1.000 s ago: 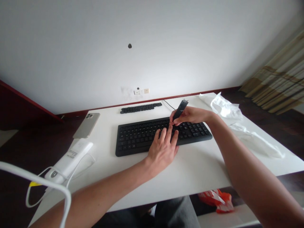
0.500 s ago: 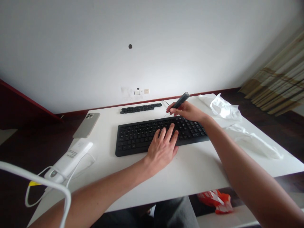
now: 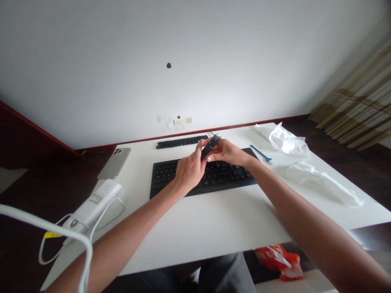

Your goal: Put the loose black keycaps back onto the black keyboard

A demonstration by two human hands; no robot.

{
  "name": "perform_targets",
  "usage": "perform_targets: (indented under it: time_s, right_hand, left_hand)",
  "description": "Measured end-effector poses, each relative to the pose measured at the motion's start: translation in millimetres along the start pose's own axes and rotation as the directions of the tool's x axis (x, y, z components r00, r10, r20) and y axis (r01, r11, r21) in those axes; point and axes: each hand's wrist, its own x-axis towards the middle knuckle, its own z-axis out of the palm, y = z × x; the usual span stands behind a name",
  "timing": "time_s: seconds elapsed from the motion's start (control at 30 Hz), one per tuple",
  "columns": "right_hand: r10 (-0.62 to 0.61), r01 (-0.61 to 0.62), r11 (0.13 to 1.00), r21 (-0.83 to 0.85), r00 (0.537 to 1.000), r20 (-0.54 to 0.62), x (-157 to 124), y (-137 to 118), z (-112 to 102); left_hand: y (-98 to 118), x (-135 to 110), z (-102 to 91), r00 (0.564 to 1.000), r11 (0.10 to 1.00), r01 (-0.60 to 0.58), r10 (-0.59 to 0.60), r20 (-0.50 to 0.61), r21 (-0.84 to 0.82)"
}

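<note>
Both hands meet above the black keyboard on the white table. My right hand grips a slim dark tool, tilted up to the right. My left hand is raised off the keys, its fingertips pinched on the lower end of the same tool. A row of loose black keycaps lies behind the keyboard near the far edge.
A phone lies face down at the back left. A white device with a looped cable sits at the left edge. A small blue tool and crumpled clear plastic bags lie at the right. An orange packet is under the table.
My left hand lifted off the keyboard and rose to meet the tool. My right hand carried the tool left and toward me, uncovering the blue tool on the table.
</note>
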Motion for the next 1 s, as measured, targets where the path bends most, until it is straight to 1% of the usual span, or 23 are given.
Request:
perform_targets:
  time_s: [0.03, 0.1, 0.17, 0.2, 0.27, 0.33, 0.4, 0.43, 0.5, 0.53, 0.6, 0.67, 0.7, 0.77, 0.83, 0.9, 0.97, 1.0]
  right_hand:
    - [0.036, -0.034, 0.998, -0.054, 0.999, 0.036, -1.9, 1.1, -7.9]
    - [0.104, -0.094, 0.965, -0.246, 0.994, 0.031, -7.0, 1.5, -26.1]
    - [0.233, -0.179, 0.879, -0.441, 0.97, 0.071, -11.8, -0.2, -40.6]
    - [0.274, -0.194, 0.848, -0.493, 0.957, 0.095, -13.4, -1.4, -44.4]
    - [0.308, -0.192, 0.792, -0.579, 0.945, 0.109, -14.5, -3.7, -44.9]
    - [0.315, -0.188, 0.741, -0.645, 0.945, 0.086, -13.2, -5.3, -39.1]
    - [0.321, -0.195, 0.697, -0.69, 0.945, 0.057, -11.4, -6.5, -32.4]
    - [0.32, -0.195, 0.689, -0.698, 0.946, 0.051, -10.7, -7.2, -29.9]
    - [0.288, -0.182, 0.71, -0.681, 0.957, 0.044, -10.2, -8.5, -27.4]
    - [0.262, -0.175, 0.734, -0.656, 0.965, 0.036, -10.2, -8.8, -27.1]
    - [0.199, -0.168, 0.787, -0.594, 0.98, -0.013, -9.8, -7.4, -27.8]
    - [0.134, -0.179, 0.808, -0.561, 0.984, -0.122, -8.3, -1.8, -29.1]
    - [0.096, -0.192, 0.804, -0.563, 0.976, -0.196, -7.2, 2.7, -29.7]
    - [0.02, -0.228, 0.776, -0.588, 0.941, -0.339, -4.5, 13.9, -30.6]
    - [-0.014, -0.251, 0.766, -0.592, 0.914, -0.406, -1.5, 25.5, -30.4]
    - [-0.011, -0.271, 0.778, -0.567, 0.896, -0.444, 2.2, 33.7, -28.3]
    - [-0.005, -0.295, 0.742, -0.602, 0.895, -0.445, 7.7, 36.7, -24.1]
    - [-0.006, -0.305, 0.702, -0.643, 0.901, -0.435, 11.4, 36.6, -21.4]
  left_hand:
    - [-3.4, 1.3, -0.2, 1.0, 1.0, 0.026, -0.026, 0.016, 0.011]
    - [-12.3, 4.5, -1.8, 0.997, 0.997, 0.076, -0.076, -0.008, 0.011]
    - [-25.6, 8.6, -5.6, 0.984, 0.986, 0.165, -0.165, -0.065, -0.01]
    - [-34.1, 10.6, -8.6, 0.971, 0.975, 0.221, -0.222, -0.086, -0.022]
    - [-54.7, 13.9, -16.6, 0.933, 0.944, 0.323, -0.329, -0.148, -0.06]
    - [-78.4, 14.9, -25.9, 0.888, 0.916, 0.39, -0.402, -0.222, -0.097]
    - [-102.6, 12.9, -32.9, 0.822, 0.881, 0.45, -0.473, -0.316, -0.149]
    - [-114.1, 11.0, -34.6, 0.785, 0.861, 0.474, -0.507, -0.355, -0.183]
    - [-134.4, 6.1, -33.7, 0.708, 0.817, 0.52, -0.576, -0.409, -0.249]
    - [-142.8, 3.7, -31.4, 0.68, 0.797, 0.541, -0.602, -0.419, -0.267]
    - [-156.0, 0.3, -24.9, 0.646, 0.769, 0.567, -0.638, -0.42, -0.295]
    - [-164.4, -0.8, -18.5, 0.597, 0.725, 0.599, -0.687, -0.414, -0.34]
    - [-167.2, -0.5, -16.0, 0.569, 0.7, 0.614, -0.713, -0.41, -0.364]
    - [-170.4, 0.9, -12.6, 0.532, 0.661, 0.635, -0.749, -0.394, -0.399]
    - [-171.5, 2.6, -11.2, 0.529, 0.647, 0.644, -0.763, -0.373, -0.409]
    - [-171.2, 4.0, -11.1, 0.536, 0.64, 0.65, -0.768, -0.35, -0.409]
    - [-170.4, 4.9, -11.4, 0.546, 0.638, 0.65, -0.77, -0.331, -0.413]
    - [-170.0, 5.2, -11.7, 0.549, 0.637, 0.648, -0.771, -0.324, -0.418]
